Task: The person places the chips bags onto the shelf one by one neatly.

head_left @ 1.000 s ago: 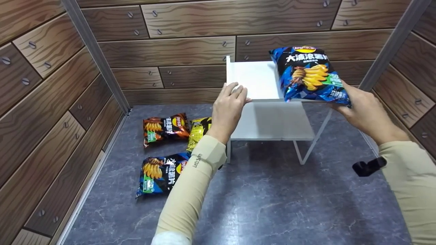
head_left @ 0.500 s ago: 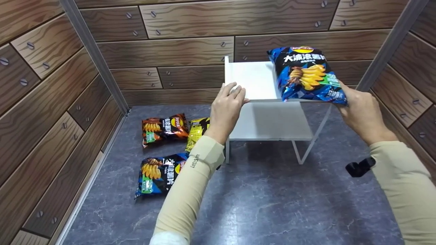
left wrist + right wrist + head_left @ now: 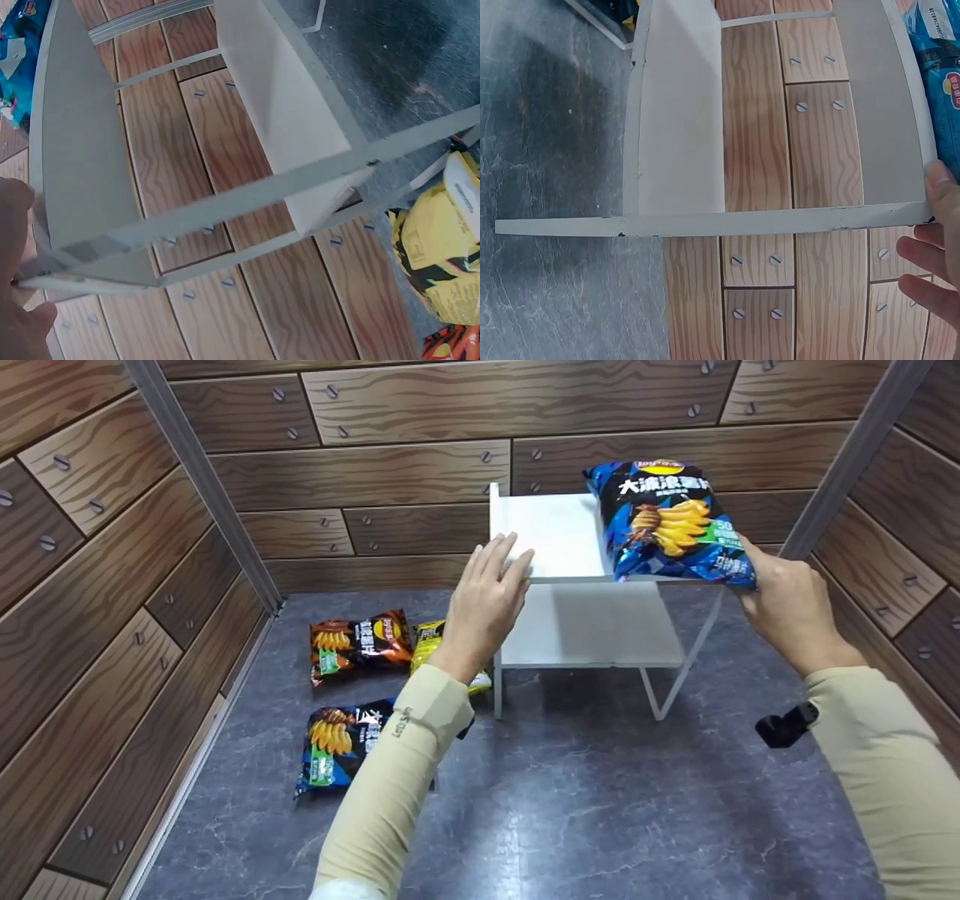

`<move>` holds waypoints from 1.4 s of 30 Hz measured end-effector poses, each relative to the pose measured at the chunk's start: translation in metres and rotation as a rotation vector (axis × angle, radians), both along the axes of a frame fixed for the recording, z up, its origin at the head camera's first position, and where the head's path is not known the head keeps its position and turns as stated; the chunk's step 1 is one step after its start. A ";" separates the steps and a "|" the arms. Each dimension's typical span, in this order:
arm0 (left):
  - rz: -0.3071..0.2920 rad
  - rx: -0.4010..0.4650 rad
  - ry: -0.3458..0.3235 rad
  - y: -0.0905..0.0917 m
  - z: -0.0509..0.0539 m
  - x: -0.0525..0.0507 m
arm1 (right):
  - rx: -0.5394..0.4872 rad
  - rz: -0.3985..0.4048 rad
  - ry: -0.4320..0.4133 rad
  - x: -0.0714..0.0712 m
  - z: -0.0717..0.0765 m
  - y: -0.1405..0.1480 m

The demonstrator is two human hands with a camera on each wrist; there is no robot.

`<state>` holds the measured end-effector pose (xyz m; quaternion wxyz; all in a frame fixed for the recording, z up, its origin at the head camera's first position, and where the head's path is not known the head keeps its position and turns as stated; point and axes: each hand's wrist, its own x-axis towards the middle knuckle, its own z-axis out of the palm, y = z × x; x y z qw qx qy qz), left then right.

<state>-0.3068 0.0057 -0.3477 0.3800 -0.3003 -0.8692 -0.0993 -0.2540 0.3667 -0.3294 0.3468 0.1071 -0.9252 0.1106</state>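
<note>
A small white side table (image 3: 559,536) stands on the floor with a lower shelf (image 3: 592,626) under its top. On its right half lies a blue and black bag of potato chips (image 3: 664,521), printed side up. My left hand (image 3: 487,600) hovers by the table's left front corner, fingers stretched and slightly spread. In the left wrist view, that hand (image 3: 19,270) is cut off beside the frame's corner. My right hand (image 3: 787,604) grips the right front corner beside the bag. In the right wrist view, its thumb (image 3: 937,176) touches the edge, with fingers around the corner.
Left of the table, an orange and black chip bag (image 3: 361,645), a yellow one (image 3: 427,643) and another blue one (image 3: 337,746) lie on the dark marbled floor (image 3: 600,810). My left forearm partly covers two of them. Wood-patterned walls (image 3: 405,405) close in three sides.
My left hand has lifted off the table's left front corner and shifted slightly left, its fingers straightening. The right hand stays at its corner. The bag keeps its place on the table.
</note>
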 end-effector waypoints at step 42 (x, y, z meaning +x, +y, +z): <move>0.224 0.008 -0.629 -0.178 -0.184 0.053 | 0.023 0.100 0.051 -0.005 0.000 0.004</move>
